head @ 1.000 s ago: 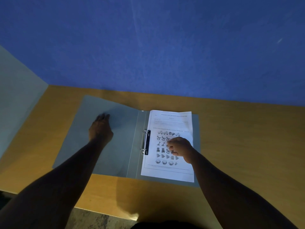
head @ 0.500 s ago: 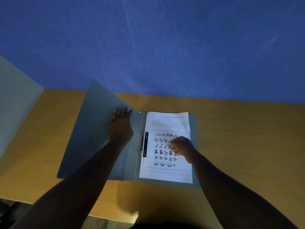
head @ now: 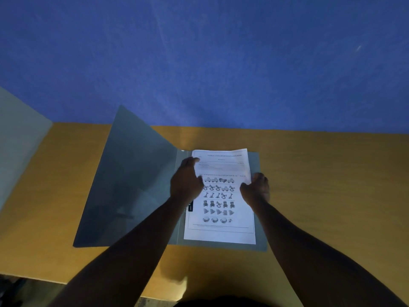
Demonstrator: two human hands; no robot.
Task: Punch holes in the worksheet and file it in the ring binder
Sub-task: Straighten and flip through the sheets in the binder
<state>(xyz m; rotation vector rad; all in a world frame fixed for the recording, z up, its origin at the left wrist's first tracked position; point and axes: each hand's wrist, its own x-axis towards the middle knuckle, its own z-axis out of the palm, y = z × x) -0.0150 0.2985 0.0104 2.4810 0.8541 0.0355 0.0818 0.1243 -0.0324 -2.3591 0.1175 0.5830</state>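
Worksheet (head: 221, 196) is lying on the right-hand panel of the ring binder (head: 261, 240) on the counter (head: 332, 196); we are judging filing as nearly complete. Our left hand (head: 186, 185) is resting flat, fingers extended, over the sheet's ring-side margin. Our right hand (head: 256, 189) is curling at the sheet's outer edge; its grip is unclear. Next, we are closing the raised cover (head: 128, 185).

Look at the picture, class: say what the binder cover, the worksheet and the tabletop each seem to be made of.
Binder cover: probably thin plastic or coated card, grey and smooth; it stands raised as a flat sheet with a faint sheen.
Worksheet: white matt paper, printed with rows of small pictures, its top edge slightly wavy.
Tabletop: looks like wood or wood-effect laminate, yellow-brown with faint grain lines.
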